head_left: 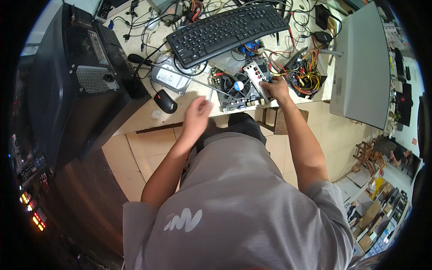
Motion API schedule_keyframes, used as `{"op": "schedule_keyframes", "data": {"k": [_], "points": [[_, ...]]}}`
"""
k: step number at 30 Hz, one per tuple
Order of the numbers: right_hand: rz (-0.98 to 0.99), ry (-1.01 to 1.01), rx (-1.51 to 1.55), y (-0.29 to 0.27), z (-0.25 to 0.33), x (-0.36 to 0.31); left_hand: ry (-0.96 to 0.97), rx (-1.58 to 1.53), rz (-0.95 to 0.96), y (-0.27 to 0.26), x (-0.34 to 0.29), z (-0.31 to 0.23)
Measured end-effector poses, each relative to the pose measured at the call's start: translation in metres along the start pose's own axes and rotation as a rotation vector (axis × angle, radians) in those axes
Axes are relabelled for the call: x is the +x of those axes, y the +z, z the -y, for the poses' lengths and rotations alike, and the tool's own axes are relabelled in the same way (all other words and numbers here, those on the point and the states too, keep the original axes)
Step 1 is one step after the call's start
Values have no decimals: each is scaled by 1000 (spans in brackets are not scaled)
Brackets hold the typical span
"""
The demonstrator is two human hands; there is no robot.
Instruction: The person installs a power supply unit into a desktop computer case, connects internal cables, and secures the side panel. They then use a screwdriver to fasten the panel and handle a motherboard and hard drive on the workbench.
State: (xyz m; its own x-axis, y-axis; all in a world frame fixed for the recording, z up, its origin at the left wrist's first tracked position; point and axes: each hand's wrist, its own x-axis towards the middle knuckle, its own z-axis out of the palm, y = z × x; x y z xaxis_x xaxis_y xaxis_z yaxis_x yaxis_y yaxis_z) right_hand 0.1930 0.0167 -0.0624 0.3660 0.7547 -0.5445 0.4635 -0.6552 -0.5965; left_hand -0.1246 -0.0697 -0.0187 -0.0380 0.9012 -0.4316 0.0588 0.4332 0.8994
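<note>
My right hand (276, 89) pinches a silver I/O shield (254, 74), a narrow metal plate with cutouts. It is over the right side of a motherboard (220, 85), which carries a black CPU fan (237, 84) with a blue and white hub. My left hand (198, 118) is in the air at the table's front edge, left of the motherboard. Its fingers are smeared by motion, so any grip is unclear. A long screwdriver (189, 77) with a black handle slants across a hard drive (170, 79) toward the board.
A black keyboard (229, 33) lies behind the motherboard. Left of my hands are a black mouse (165, 101) and a large computer case (85, 81). At right, bundled coloured cables (310, 74) lie beside a monitor (364, 67). More wires (148, 22) spread at the back.
</note>
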Motion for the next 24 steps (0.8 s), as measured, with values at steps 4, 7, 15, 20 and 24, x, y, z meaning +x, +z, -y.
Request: {"op": "schedule_keyframes", "data": {"k": [4, 7, 15, 20, 24], "points": [[270, 99, 104, -21, 20, -11, -253, -249, -124, 47, 31, -25], [423, 148, 370, -26, 31, -28, -315, -390, -167, 44, 43, -31], [494, 71, 521, -32, 38, -57, -237, -347, -85, 20, 54, -33], [444, 30, 485, -79, 41, -72, -233, -307, -102, 15, 59, -27], [371, 64, 425, -120, 41, -85, -226, -277, -76, 13, 59, -18]]}}
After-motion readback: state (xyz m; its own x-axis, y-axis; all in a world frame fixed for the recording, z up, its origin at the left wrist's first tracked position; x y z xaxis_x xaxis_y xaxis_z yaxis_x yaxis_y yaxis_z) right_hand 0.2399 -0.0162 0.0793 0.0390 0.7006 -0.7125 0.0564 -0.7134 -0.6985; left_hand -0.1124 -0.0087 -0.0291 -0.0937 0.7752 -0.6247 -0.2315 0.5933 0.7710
